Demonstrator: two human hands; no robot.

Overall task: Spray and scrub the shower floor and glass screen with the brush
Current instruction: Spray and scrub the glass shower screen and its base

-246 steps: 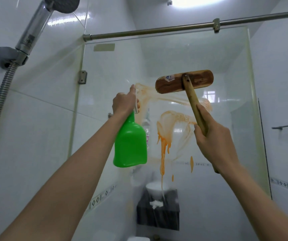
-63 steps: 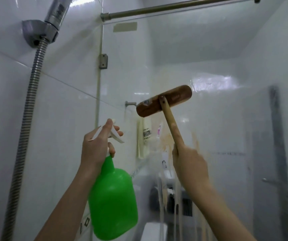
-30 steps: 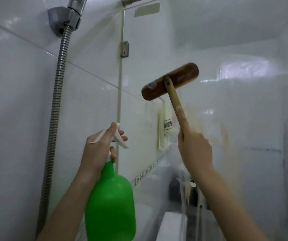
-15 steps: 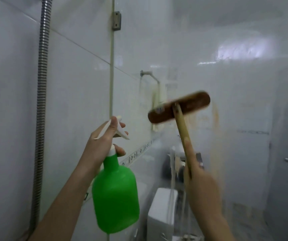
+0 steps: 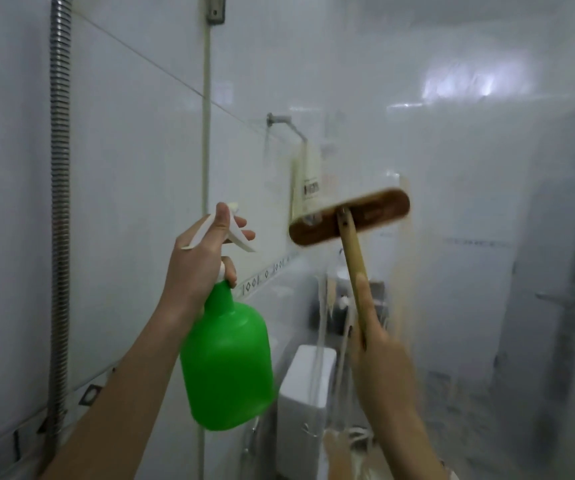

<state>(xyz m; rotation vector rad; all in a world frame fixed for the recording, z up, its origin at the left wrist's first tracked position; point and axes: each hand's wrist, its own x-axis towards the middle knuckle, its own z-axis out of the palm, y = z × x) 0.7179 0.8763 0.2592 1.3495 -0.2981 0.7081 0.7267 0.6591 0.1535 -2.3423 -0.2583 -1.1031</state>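
1. Lower than before, the brush (image 5: 348, 216) presses the glass screen (image 5: 469, 168), with the right hand (image 5: 379, 351) clamped round its handle.
2. Left hand (image 5: 199, 258) grips the spray bottle (image 5: 227, 365).
3. Faint orange streaks (image 5: 400, 282) remain; the floor, unseen, is likely undone.

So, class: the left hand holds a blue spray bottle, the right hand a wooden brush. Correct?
No: the head view shows the spray bottle is green, not blue. The left hand does hold it, and the right hand holds the wooden brush.
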